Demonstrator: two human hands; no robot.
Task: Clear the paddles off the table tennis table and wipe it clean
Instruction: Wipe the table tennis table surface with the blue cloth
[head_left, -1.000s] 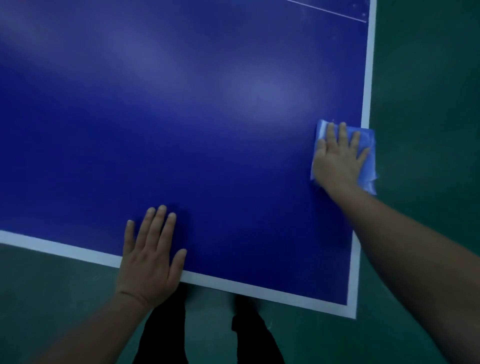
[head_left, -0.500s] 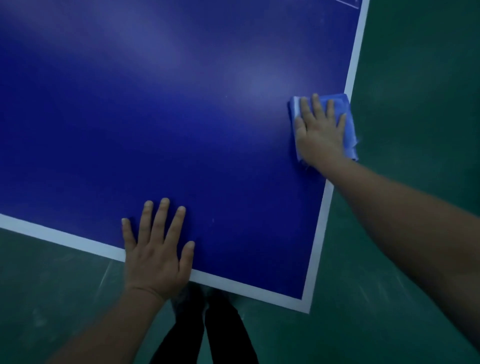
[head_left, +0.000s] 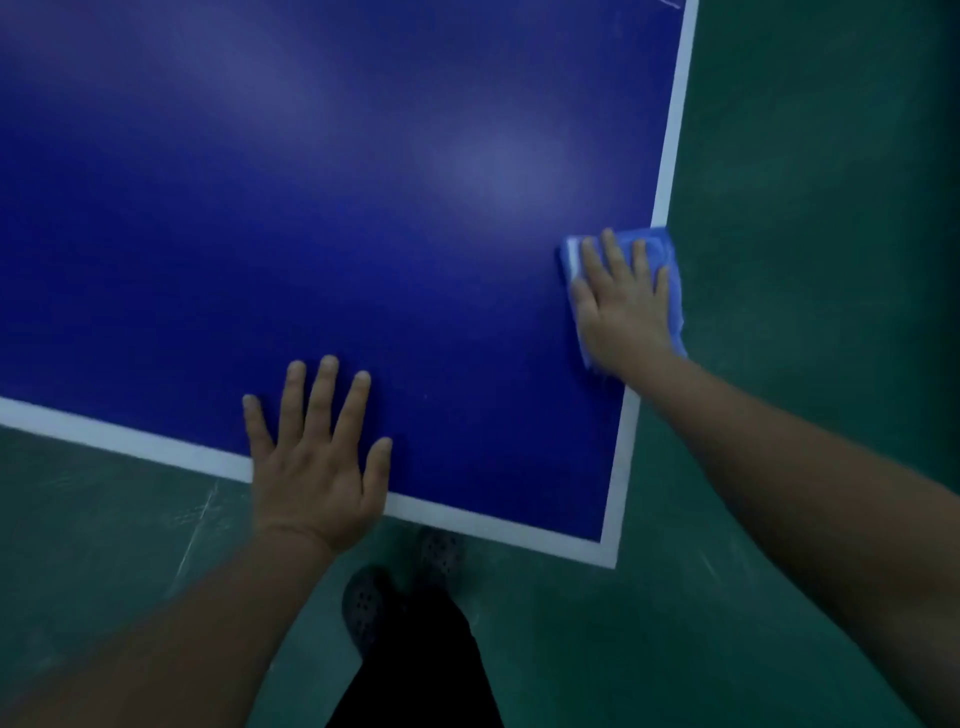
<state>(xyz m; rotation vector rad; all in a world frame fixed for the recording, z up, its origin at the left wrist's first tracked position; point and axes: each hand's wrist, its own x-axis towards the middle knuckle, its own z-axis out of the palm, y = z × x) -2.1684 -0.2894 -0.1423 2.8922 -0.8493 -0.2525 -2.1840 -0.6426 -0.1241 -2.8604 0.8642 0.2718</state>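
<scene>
The blue table tennis table (head_left: 311, 208) with its white border fills most of the view, its near right corner low at the right. My right hand (head_left: 621, 306) presses flat, fingers straight, on a folded blue cloth (head_left: 660, 247) at the table's right edge. The cloth overhangs the white side line a little. My left hand (head_left: 317, 457) lies flat with spread fingers on the table's near edge. No paddle is in view.
A green floor (head_left: 831, 208) surrounds the table on the right and in front. My dark trouser legs and shoes (head_left: 405, 597) stand just below the table's near edge, close to the corner.
My right hand has slid the cloth along the right edge, first away and then back toward the near corner. My left hand has stayed on the near edge. The view has shifted.
</scene>
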